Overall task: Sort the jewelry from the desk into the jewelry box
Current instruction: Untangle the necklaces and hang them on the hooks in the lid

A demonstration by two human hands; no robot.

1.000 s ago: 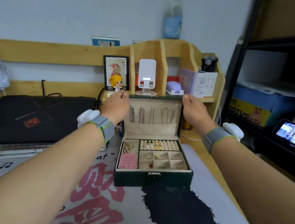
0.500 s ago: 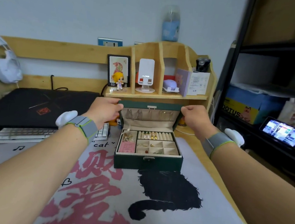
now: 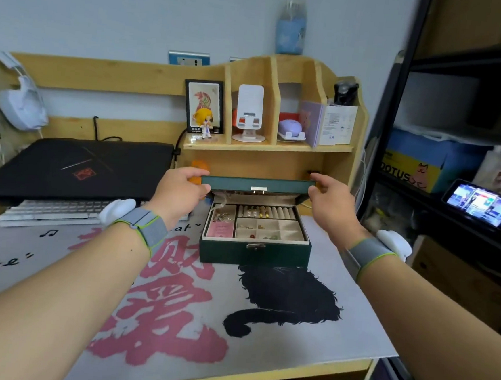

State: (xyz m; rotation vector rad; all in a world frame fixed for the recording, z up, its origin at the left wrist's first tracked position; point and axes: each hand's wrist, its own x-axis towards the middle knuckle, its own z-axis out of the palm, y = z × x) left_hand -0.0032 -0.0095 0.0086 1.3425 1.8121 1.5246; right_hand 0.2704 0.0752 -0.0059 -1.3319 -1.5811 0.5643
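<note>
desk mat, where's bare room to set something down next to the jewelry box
Free: the desk mat in front of the jewelry box, down to the desk's front edge, and the strip right of the box. Crowded: behind it, where the left hand and right hand grip the lid, and back left by the keyboard and laptop.

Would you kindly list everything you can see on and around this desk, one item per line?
jewelry box: one, dark green, on desk mat, lid half lowered
laptop: one, black, closed, left
keyboard: one, white, under laptop
headphones: one, white, hanging far left
figurine: one, yellow-haired, on shelf
phone stand: one, white, on shelf
bottle: one, blue, atop shelf
phone: one, screen lit, right rack
left hand: gripping lid's left end
right hand: gripping lid's right end
</note>
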